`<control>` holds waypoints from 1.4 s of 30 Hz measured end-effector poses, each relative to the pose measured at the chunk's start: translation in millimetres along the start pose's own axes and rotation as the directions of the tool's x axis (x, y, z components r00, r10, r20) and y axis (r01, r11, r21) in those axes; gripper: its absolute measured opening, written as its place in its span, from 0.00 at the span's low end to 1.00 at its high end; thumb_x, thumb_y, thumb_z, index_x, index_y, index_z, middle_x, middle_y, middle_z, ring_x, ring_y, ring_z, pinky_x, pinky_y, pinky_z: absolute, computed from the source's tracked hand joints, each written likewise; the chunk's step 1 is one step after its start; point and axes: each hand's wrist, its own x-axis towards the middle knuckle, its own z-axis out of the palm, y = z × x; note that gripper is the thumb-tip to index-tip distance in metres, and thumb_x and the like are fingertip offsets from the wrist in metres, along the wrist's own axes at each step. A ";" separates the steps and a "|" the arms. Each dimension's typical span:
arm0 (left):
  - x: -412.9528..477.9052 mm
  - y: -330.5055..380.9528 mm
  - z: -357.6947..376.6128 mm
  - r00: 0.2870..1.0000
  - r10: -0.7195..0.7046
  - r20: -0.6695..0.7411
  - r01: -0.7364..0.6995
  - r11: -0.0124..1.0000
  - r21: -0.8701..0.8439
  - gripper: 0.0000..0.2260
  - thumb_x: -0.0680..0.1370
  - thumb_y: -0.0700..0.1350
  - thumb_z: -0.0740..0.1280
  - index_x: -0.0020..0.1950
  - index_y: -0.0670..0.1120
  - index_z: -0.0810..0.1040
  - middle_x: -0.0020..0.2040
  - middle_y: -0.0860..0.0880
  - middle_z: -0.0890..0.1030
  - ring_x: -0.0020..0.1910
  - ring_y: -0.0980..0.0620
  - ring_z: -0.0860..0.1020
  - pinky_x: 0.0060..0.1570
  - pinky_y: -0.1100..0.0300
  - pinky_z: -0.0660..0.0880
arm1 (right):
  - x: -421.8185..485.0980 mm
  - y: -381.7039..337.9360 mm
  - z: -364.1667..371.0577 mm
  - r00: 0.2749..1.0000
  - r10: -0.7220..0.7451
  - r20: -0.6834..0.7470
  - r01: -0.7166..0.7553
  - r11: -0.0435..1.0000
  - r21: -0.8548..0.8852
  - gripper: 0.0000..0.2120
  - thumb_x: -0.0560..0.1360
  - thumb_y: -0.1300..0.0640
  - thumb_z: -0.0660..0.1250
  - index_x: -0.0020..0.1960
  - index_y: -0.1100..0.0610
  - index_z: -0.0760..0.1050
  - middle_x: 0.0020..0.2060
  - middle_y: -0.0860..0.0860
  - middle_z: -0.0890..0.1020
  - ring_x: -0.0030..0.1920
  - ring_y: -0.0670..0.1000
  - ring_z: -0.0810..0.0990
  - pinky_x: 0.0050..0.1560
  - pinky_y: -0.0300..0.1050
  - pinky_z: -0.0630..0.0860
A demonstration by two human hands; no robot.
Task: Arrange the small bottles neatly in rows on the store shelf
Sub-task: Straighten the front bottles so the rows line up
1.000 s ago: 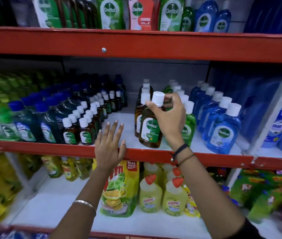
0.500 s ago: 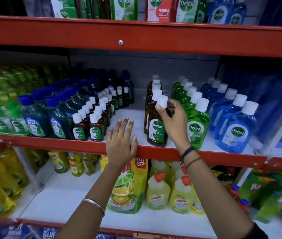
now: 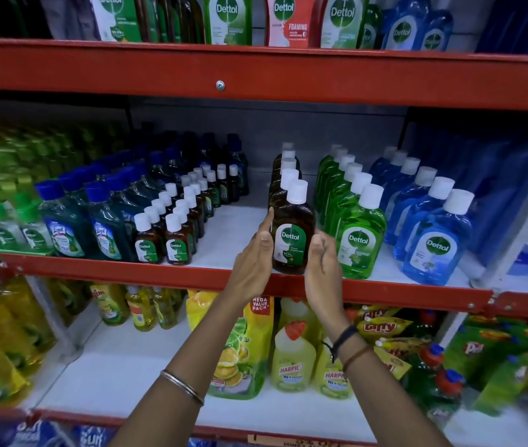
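Left hand point(image 3: 253, 259) and right hand point(image 3: 322, 262): flat, fingers extended, pressed to either side of the front brown plastic Dettol bottle with white cap point(image 3: 292, 235), upright at the red metal shelf's front edge point(image 3: 95, 269). Behind it, a single-file row of matching brown bottles point(image 3: 285, 169) runs toward the shelf's back.

small brown dettol bottles point(image 3: 162, 233), white-capped and upright, stand in two rows running front to back, left of centre on the red-edged shelf point(image 3: 95, 269).

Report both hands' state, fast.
Left hand: open, flat against the left side of the front brown Dettol bottle.
Right hand: open, flat against its right side.
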 end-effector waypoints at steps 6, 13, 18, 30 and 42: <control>-5.1 4.0 -6.9 1.000 -0.026 -0.012 0.026 0.999 -0.021 0.32 0.62 0.81 0.32 0.66 0.81 0.47 0.78 0.54 0.62 0.73 0.42 0.67 0.72 0.39 0.61 | 9.4 6.5 -0.7 0.997 0.046 0.068 -0.054 0.991 0.120 0.17 0.78 0.40 0.49 0.60 0.46 0.69 0.53 0.48 0.78 0.57 0.48 0.77 0.60 0.51 0.76; -9.4 8.8 -7.2 0.999 -0.027 -0.040 0.025 0.999 -0.033 0.30 0.63 0.81 0.33 0.64 0.82 0.47 0.78 0.54 0.62 0.73 0.43 0.67 0.72 0.36 0.61 | 10.7 6.8 -3.1 0.996 0.054 0.077 -0.065 0.988 0.140 0.13 0.76 0.35 0.50 0.47 0.37 0.71 0.48 0.53 0.80 0.52 0.49 0.80 0.59 0.61 0.76; -8.3 4.6 2.0 0.992 -0.001 -0.127 -0.008 0.997 -0.072 0.39 0.67 0.80 0.37 0.75 0.69 0.54 0.76 0.52 0.64 0.72 0.50 0.68 0.68 0.49 0.67 | 7.4 5.2 -10.9 0.995 0.036 0.093 -0.053 0.982 0.179 0.26 0.75 0.35 0.50 0.64 0.47 0.72 0.63 0.51 0.78 0.65 0.48 0.75 0.68 0.54 0.71; -3.7 70.4 98.4 0.998 0.056 -0.008 -0.056 0.963 -0.263 0.47 0.66 0.80 0.38 0.79 0.55 0.50 0.74 0.58 0.55 0.71 0.69 0.52 0.68 0.71 0.50 | 11.7 25.4 -87.7 0.994 0.020 -0.105 -0.006 0.991 0.131 0.37 0.72 0.28 0.44 0.76 0.45 0.52 0.77 0.47 0.56 0.75 0.42 0.54 0.75 0.45 0.57; 2.0 71.7 101.4 0.999 -0.041 0.002 0.040 0.964 -0.262 0.50 0.63 0.81 0.37 0.79 0.56 0.57 0.77 0.50 0.63 0.73 0.56 0.61 0.75 0.48 0.60 | 39.7 25.7 -123.6 0.966 0.102 0.238 -0.160 0.957 0.243 0.35 0.58 0.16 0.46 0.62 0.26 0.62 0.73 0.46 0.65 0.72 0.50 0.66 0.69 0.47 0.65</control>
